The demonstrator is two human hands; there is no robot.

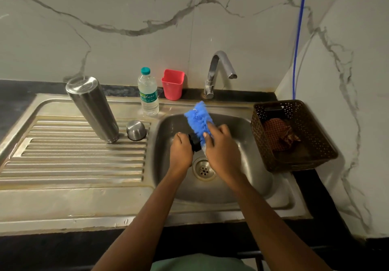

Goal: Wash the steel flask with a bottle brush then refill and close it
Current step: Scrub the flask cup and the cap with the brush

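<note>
While the left hand (181,151) grips a small black cap (195,143) and the right hand (223,152) the fluffy blue bottle brush (199,119), the upended tall steel flask (92,106) on the ribbed drainboard (73,165) could topple if nudged.

2 white marble-veined walls (126,7) meet in a corner — black countertop (12,94) below, dimly lit.

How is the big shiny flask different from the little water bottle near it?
The steel flask is shiny metal you cannot see through; the water bottle is clear plastic with a label. The steel flask is taller and wider than the water bottle. The water bottle has a teal cap on; the steel flask shows no cap, just a flat steel top. Both stand on end, left of the sink basin.
</note>
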